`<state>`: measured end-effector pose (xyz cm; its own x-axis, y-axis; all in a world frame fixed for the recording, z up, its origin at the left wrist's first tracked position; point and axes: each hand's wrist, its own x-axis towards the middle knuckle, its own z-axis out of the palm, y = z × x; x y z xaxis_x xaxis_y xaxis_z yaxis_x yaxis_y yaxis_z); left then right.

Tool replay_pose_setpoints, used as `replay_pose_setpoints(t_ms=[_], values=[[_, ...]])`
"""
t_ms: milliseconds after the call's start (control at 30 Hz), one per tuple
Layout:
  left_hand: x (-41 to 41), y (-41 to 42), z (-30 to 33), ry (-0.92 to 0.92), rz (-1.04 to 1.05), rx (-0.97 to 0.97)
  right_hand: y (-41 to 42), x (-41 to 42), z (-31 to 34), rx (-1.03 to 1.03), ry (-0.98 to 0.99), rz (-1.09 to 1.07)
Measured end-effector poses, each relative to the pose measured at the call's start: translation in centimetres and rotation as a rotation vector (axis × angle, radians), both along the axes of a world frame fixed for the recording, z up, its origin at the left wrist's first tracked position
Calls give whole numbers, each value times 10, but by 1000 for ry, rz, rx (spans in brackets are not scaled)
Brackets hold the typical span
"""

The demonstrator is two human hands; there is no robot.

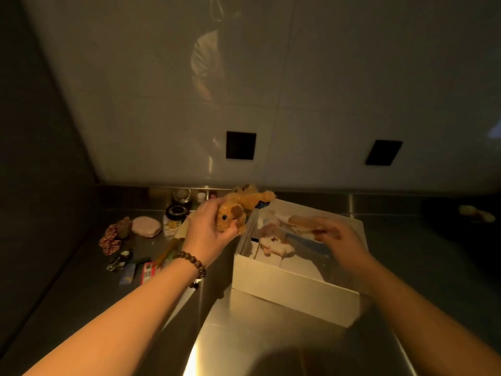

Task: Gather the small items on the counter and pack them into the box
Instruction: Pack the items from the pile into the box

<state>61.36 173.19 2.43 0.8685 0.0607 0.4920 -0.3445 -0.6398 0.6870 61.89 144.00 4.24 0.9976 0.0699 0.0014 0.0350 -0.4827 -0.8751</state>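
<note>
My left hand [208, 234] is closed around the head of a brown plush dog [241, 207], held above the left rim of the open white box [295, 280]. Inside the box lie pale soft items [273, 244] on a blue-and-white lining. My right hand [341, 240] hovers over the box's middle, motion-blurred, so whether it holds anything is unclear. Left of the box, small items lie on the steel counter: a pink oval case [146, 226], patterned scrunchies [112, 236], a round black tin [177, 210], a yellow stick [168, 252], and cards [147, 271].
A small jar [182, 196] stands by the tiled back wall, which has two black outlets [240, 145]. A dark side wall closes off the left. A pale object [477, 211] lies far right on the counter. A metal clip [119, 261] lies near the cards.
</note>
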Motion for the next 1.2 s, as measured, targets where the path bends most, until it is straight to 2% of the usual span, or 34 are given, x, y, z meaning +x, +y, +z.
replay_pose_setpoints(t_ms=[133,233,333,367,533,600,667,800,933,1067,1200], values=[[5,-15,-7,11,3,9,-22,-2,0,-180,90,217],[7,-22,-10,11,-7,31,-29,0,-4,-207,165,317],[10,-27,-10,-20,-11,28,-37,11,-13,-525,140,471],[12,-28,-10,-27,-9,30,-38,14,-14,-566,170,477],[16,-36,-4,-33,-38,31,-41,16,-15,-508,327,407],[16,-40,0,-44,-66,23,-46,18,-15,-608,223,438],[15,-44,5,-34,-100,-6,-49,22,-10,-684,19,397],[16,-57,23,51,-243,-129,-41,34,4,-580,-314,212],[22,-73,36,270,-351,-401,-23,38,4,-614,-473,184],[30,-83,34,441,-411,-580,-11,36,-5,-451,-422,141],[43,-85,28,355,-317,-522,-16,37,-11,-341,-261,162]])
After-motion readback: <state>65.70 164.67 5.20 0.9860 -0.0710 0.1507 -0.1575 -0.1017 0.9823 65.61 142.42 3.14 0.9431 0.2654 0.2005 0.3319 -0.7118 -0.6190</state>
